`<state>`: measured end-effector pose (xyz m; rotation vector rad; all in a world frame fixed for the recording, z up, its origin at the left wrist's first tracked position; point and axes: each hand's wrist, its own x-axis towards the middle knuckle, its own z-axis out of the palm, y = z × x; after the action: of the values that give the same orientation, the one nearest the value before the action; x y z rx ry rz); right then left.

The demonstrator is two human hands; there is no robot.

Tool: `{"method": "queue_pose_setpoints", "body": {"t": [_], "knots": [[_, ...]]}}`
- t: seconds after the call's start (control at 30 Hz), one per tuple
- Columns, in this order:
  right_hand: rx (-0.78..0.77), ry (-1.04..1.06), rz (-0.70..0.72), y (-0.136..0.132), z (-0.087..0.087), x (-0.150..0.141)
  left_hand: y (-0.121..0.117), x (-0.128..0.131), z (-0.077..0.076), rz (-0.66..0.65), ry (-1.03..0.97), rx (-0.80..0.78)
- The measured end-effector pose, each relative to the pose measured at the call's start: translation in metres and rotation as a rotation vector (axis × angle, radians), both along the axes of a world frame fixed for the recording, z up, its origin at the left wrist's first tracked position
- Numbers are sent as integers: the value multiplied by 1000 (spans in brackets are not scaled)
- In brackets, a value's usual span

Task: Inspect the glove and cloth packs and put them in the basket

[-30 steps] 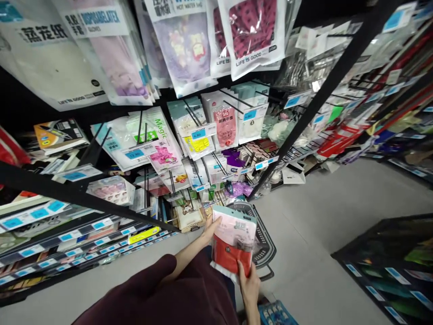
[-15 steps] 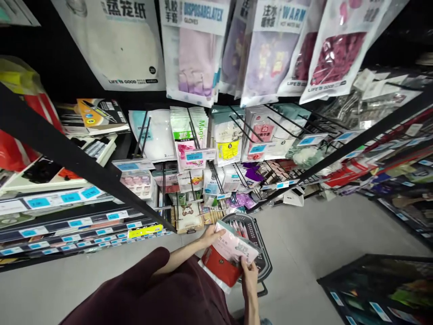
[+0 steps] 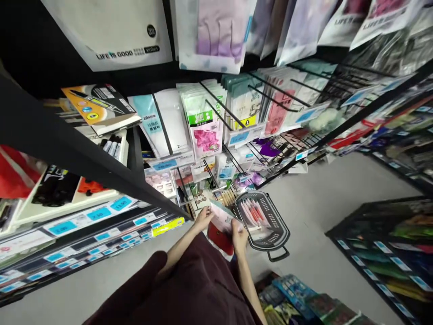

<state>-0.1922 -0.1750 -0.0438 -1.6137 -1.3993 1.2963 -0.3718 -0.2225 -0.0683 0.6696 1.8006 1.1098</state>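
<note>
A white-and-red plastic packet (image 3: pixel 220 232) is held between my two hands in front of my dark maroon clothing. The fingers of my left hand (image 3: pixel 204 218) pinch its upper left corner. On the other side, my right hand (image 3: pixel 238 231) grips the right edge, thumb on top. What lies inside the packet I cannot make out. Just beyond and to the right, a dark shopping basket (image 3: pixel 283 239) stands on the floor, with several red-and-white packets (image 3: pixel 254 212) lying in it.
Hook racks ahead carry hanging packets, among them a green-and-pink packet (image 3: pixel 204 122) and a white-and-blue packet (image 3: pixel 165 124). A dark slanting post (image 3: pixel 101 162) crosses the left side. Low bins (image 3: pixel 382 234) stand at right, and more goods (image 3: pixel 304 298) lie at lower right.
My view has shifted, so the shelves sit nearer and higher. The packet, still in both hands, has come off from in front of the basket, which now shows more fully with its contents.
</note>
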Motion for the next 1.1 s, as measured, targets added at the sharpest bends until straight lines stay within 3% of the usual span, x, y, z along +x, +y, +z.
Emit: {"method": "queue_pose_setpoints", "body": {"t": [0.17,0.3,0.43,0.67,0.9,1.1], "knots": [[125,8,131,17,11,-38,-29,-15,10,-102,485,164],[211,2,286,30,21,-64,-35,-13,27,-215,691,288],[244,5,445,37,26,-84,-32,-11,36,-295,753,289],[262,-15,562,46,22,-108,-42,-13,31,-171,848,225],[334,-62,719,49,34,-117,-57,-16,31,-198,883,203],[356,-60,827,51,40,-129,-68,-19,23,-170,910,135]]}}
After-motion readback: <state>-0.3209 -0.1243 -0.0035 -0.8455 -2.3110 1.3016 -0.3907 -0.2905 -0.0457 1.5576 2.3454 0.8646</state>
